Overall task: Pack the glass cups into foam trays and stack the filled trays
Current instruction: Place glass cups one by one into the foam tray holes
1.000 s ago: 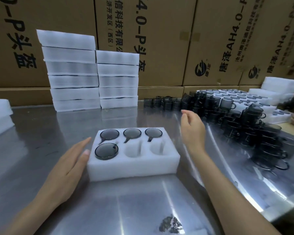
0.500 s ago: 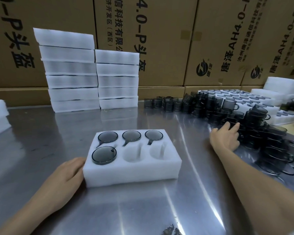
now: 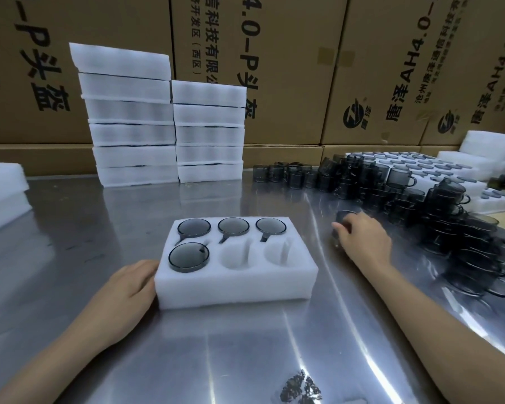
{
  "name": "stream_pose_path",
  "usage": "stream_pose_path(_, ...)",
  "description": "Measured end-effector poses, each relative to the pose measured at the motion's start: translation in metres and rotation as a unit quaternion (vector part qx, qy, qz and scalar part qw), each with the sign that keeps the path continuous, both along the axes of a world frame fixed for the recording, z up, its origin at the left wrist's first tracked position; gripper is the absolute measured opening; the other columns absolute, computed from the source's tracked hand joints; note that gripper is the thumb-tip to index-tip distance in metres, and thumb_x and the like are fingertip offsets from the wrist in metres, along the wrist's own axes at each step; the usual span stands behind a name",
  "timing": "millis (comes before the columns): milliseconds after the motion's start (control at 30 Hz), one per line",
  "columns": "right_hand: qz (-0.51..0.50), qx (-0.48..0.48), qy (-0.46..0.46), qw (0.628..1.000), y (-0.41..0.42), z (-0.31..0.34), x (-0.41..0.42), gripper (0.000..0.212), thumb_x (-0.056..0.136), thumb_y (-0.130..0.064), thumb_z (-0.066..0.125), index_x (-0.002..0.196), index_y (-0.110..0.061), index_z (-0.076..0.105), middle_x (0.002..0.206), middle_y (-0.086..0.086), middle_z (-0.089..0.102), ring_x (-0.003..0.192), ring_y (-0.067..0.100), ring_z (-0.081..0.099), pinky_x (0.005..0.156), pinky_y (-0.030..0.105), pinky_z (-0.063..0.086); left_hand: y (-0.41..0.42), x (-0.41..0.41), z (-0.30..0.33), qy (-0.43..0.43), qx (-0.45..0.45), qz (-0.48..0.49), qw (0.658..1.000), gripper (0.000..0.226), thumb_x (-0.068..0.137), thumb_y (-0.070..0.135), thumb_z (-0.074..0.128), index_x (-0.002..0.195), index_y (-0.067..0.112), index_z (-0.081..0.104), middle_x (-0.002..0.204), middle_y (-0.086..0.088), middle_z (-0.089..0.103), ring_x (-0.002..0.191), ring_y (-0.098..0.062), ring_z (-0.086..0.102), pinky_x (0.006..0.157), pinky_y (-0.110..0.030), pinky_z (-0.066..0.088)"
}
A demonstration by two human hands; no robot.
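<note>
A white foam tray (image 3: 239,290) with six pockets lies on the steel table in front of me. Dark glass cups fill the three back pockets and the front left one (image 3: 189,257); the front middle and front right pockets are empty. My left hand (image 3: 129,290) rests against the tray's left front corner, fingers relaxed. My right hand (image 3: 363,237) grips a dark glass cup (image 3: 343,218) just right of the tray, beside the pile of loose cups (image 3: 449,217).
Two stacks of filled foam trays (image 3: 164,132) stand at the back against cardboard boxes. More foam lies at the left edge (image 3: 0,193). Filled trays and foam pieces (image 3: 478,173) sit at the far right behind the cup pile.
My right hand reached to the cup pile and has come back towards the tray with a cup. My left hand slid in against the tray's left corner.
</note>
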State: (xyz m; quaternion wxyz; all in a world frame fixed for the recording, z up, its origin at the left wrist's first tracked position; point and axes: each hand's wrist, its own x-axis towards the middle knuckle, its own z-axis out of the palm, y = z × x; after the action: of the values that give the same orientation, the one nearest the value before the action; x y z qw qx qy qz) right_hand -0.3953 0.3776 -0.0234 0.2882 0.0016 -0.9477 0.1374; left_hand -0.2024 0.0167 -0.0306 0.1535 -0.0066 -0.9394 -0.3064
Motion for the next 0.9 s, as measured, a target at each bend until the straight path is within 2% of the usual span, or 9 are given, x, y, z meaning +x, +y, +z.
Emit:
stream_pose_path(100, 0.1, -0.051, 0.07, 0.991, -0.029, 0.015, 0.022, 0.018, 0.093, -0.035, 0.055, 0.091, -0.019, 0.064, 0.09, -0.003, 0.06, 0.092, 0.023, 0.054, 0.064, 0.031, 0.039, 0.002, 0.001, 0.0, 0.006, 0.002, -0.006, 1.0, 0.028, 0.098, 0.014, 0.043, 0.115, 0.023, 0.063, 0.109, 0.008, 0.064, 0.105, -0.017, 0.056, 0.092, -0.04, 0.043)
stream_pose_path(200, 0.233, -0.15, 0.168, 0.946, -0.065, 0.038, 0.06, 0.014, 0.092, -0.031, 0.058, 0.084, -0.019, 0.06, 0.08, -0.008, 0.056, 0.08, 0.019, 0.054, 0.061, 0.036, 0.043, 0.004, 0.003, 0.002, 0.002, 0.006, -0.002, 1.0, 0.027, 0.098, 0.014, 0.042, 0.113, 0.024, 0.063, 0.108, 0.009, 0.063, 0.105, -0.017, 0.055, 0.092, -0.038, 0.043)
stream_pose_path(267, 0.307, -0.138, 0.209, 0.918, -0.089, 0.046, 0.089, 0.017, 0.091, -0.033, 0.057, 0.083, -0.018, 0.061, 0.079, -0.008, 0.057, 0.075, 0.017, 0.054, 0.059, 0.034, 0.045, 0.005, 0.003, 0.001, 0.004, 0.009, 0.003, 1.0, 0.026, 0.098, 0.014, 0.042, 0.11, 0.025, 0.063, 0.107, 0.009, 0.063, 0.104, -0.017, 0.055, 0.091, -0.037, 0.043)
stream_pose_path(333, 0.35, -0.089, 0.223, 0.906, -0.108, 0.046, 0.113, 0.02, 0.09, -0.035, 0.057, 0.081, -0.018, 0.062, 0.078, -0.008, 0.058, 0.072, 0.016, 0.053, 0.053, 0.032, 0.044, 0.007, 0.004, 0.002, 0.012, 0.02, 0.01, 1.0, 0.024, 0.098, 0.014, 0.043, 0.105, 0.028, 0.061, 0.104, 0.011, 0.062, 0.102, -0.014, 0.055, 0.088, -0.032, 0.042)
stream_pose_path(500, 0.367, 0.029, 0.21, 0.906, -0.126, 0.028, 0.129, 0.021, 0.087, -0.029, 0.061, 0.073, -0.014, 0.063, 0.071, -0.004, 0.056, 0.07, 0.022, 0.054, 0.043, 0.032, 0.042, 0.01, 0.005, 0.005, 0.037, 0.041, 0.016, 0.998, 0.024, 0.095, 0.009, 0.047, 0.104, 0.028, 0.06, 0.105, 0.011, 0.061, 0.102, -0.012, 0.054, 0.082, -0.028, 0.04)
stream_pose_path(667, 0.382, 0.027, 0.214, 0.898, -0.126, 0.022, 0.131, 0.026, 0.089, -0.035, 0.055, 0.072, -0.016, 0.062, 0.067, -0.006, 0.054, 0.065, 0.017, 0.048, 0.043, 0.03, 0.039, 0.009, 0.005, 0.004, 0.034, 0.051, 0.026, 0.998, 0.027, 0.094, 0.01, 0.049, 0.107, 0.031, 0.059, 0.111, 0.011, 0.06, 0.105, -0.012, 0.054, 0.087, -0.032, 0.042)
stream_pose_path(767, 0.394, 0.032, 0.205, 0.896, -0.125, 0.023, 0.131, 0.028, 0.089, -0.035, 0.053, 0.072, -0.015, 0.062, 0.067, -0.005, 0.054, 0.064, 0.018, 0.046, 0.045, 0.03, 0.039, 0.008, 0.004, 0.003, 0.047, 0.054, 0.021, 0.997, 0.03, 0.093, 0.009, 0.051, 0.106, 0.036, 0.057, 0.11, 0.016, 0.059, 0.104, -0.008, 0.053, 0.082, -0.026, 0.038)
stream_pose_path(900, 0.412, 0.042, 0.167, 0.895, -0.121, 0.024, 0.13, 0.026, 0.089, -0.031, 0.051, 0.075, -0.011, 0.061, 0.073, -0.003, 0.055, 0.067, 0.018, 0.043, 0.055, 0.024, 0.031, 0.007, 0.0, 0.003, 0.1, 0.049, 0.048, 0.993, 0.036, 0.09, 0.001, 0.051, 0.117, 0.024, 0.059, 0.116, 0.011, 0.057, 0.111, -0.012, 0.051, 0.087, -0.027, 0.036)
